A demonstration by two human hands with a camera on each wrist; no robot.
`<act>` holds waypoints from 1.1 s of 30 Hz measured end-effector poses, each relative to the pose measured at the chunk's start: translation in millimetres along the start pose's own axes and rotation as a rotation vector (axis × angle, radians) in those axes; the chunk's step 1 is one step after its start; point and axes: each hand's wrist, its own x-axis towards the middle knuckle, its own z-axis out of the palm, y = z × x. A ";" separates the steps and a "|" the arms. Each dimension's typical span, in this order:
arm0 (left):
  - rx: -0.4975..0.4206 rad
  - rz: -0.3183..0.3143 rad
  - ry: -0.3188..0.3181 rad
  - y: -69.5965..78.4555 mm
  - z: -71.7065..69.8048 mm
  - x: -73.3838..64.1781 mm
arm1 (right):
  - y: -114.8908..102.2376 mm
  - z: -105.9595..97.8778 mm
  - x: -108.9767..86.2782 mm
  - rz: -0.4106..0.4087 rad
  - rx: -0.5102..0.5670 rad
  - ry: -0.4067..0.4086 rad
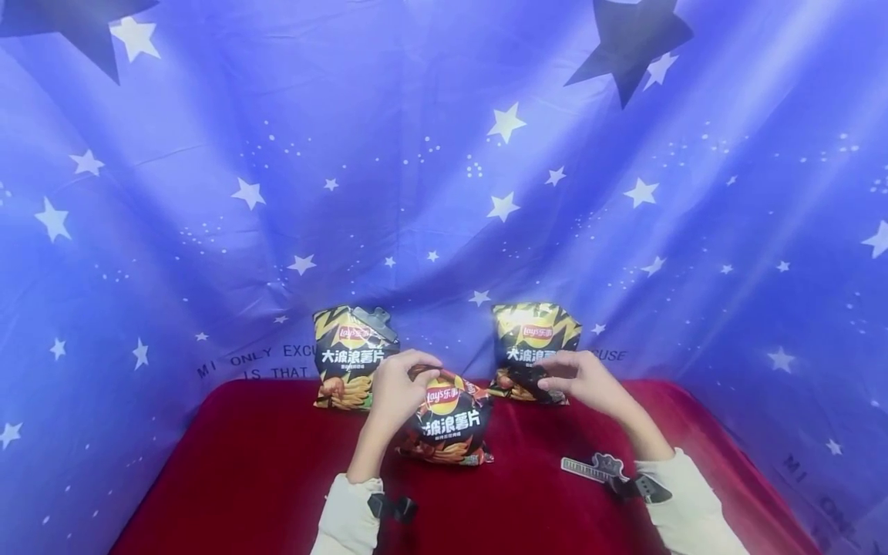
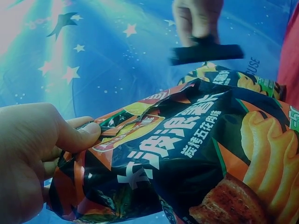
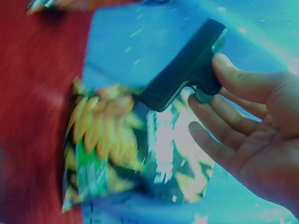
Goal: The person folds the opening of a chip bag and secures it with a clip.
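My left hand (image 1: 397, 397) pinches the folded top corner of a black and orange-red chip bag (image 1: 451, 432), which stands tilted near the middle of the red table. The left wrist view shows the thumb on the front of this bag (image 2: 201, 163), its top edge creased over. Between thumb and fingers, my right hand (image 1: 597, 383) holds a black bag clip (image 3: 187, 65). In the head view it is in front of a black and yellow chip bag (image 1: 534, 316) at the back right; the clip is apart from the bag in the left hand.
Another black and yellow chip bag (image 1: 340, 362) stands at the back left, with a grey clip (image 1: 375, 320) on its top corner. A flat guitar-shaped item (image 1: 590, 467) lies by the right wrist. Behind the red table (image 1: 277, 470) hangs a blue star-printed cloth (image 1: 416, 208).
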 end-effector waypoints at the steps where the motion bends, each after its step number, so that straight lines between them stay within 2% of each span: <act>1: 0.001 0.002 0.001 0.1 0.0 -0.1 | -4.0 1.3 0.4 0.006 0.026 0.025; 6: -0.004 0.011 0.003 0.7 -0.1 -0.8 | -23.9 10.9 4.0 0.034 0.146 0.130; 16: 0.000 0.009 0.001 0.5 0.7 -1.6 | -51.8 32.5 13.9 0.037 0.253 0.324; 25: -0.007 -0.003 -0.010 -0.2 1.4 0.1 | -58.4 49.0 26.6 0.060 0.344 0.412; 33: -0.019 -0.007 -0.012 -0.5 1.9 1.6 | -66.5 57.7 33.2 0.106 0.454 0.544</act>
